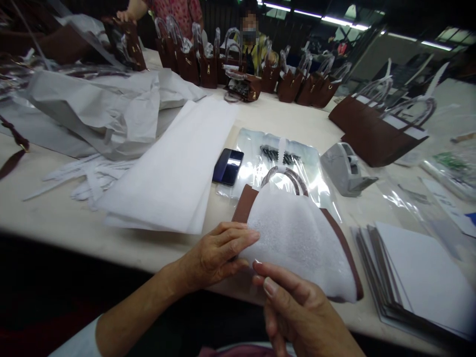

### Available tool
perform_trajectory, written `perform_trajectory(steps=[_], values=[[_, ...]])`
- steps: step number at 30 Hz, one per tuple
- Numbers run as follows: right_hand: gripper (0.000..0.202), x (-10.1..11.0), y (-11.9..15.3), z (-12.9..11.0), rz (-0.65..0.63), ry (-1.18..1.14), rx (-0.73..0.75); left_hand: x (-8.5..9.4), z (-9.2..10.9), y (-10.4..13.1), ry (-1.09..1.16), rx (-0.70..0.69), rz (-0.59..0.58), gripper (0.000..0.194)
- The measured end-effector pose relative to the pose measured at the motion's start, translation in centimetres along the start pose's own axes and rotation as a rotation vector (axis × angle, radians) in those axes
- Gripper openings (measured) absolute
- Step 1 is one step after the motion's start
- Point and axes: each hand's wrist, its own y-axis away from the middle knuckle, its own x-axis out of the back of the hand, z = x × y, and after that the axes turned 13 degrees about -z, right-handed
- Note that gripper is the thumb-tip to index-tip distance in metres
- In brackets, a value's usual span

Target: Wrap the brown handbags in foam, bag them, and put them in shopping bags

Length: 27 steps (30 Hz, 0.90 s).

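Note:
A brown handbag [245, 201] lies on the worktable in front of me, its front covered by a white foam sheet [297, 238]. Its two wrapped handles [293, 178] point away from me. My left hand [221, 253] grips the bag's lower left side, fingers together on the foam and thumb lower down. My right hand [297, 307] is just off the foam near that corner, with thumb and fingers drawn together. A tiny white bit shows at its index fingertip; whether this is tape or a nail I cannot make out.
Left are stacked foam sheets [174, 168], white strips [89, 178] and crumpled grey paper [100, 104]. A phone [228, 166], clear plastic bag [253, 144] and grey tape dispenser [340, 166] lie beyond. Grey boards [424, 277] sit right. Several brown bags [188, 67] and two people are behind.

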Motion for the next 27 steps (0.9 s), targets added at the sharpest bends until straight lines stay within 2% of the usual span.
perform_trajectory(steps=[6, 12, 14, 16, 19, 23, 27], values=[[0.063, -0.1, -0.1, 0.2, -0.016, -0.009, -0.008, 0.3, 0.2, -0.2, -0.043, -0.011, -0.030, 0.040], [0.064, -0.3, 0.2, 1.0, 0.029, -0.091, -0.018, 0.8, 0.5, -0.5, -0.113, 0.025, -0.084, 0.036], [0.063, -0.7, 0.5, 1.7, 0.098, -0.150, 0.023, 0.9, 0.6, -0.6, -0.116, 0.028, -0.095, 0.034], [0.061, -1.1, 0.8, 2.3, 0.157, -0.188, 0.129, 0.9, 0.7, -0.7, -0.120, 0.029, -0.104, 0.033], [0.052, -1.4, 1.0, 3.0, 0.190, -0.148, 0.252, 0.9, 0.8, -0.8, -0.129, 0.039, -0.120, 0.033], [0.035, -1.1, 0.7, 3.4, 0.215, -0.053, 0.225, 0.9, 1.0, -0.9, -0.140, 0.034, -0.120, 0.034], [0.043, -1.0, 0.3, 3.9, 0.252, -0.077, 0.229, 0.8, 0.9, -0.9, -0.127, 0.049, -0.118, 0.033]])
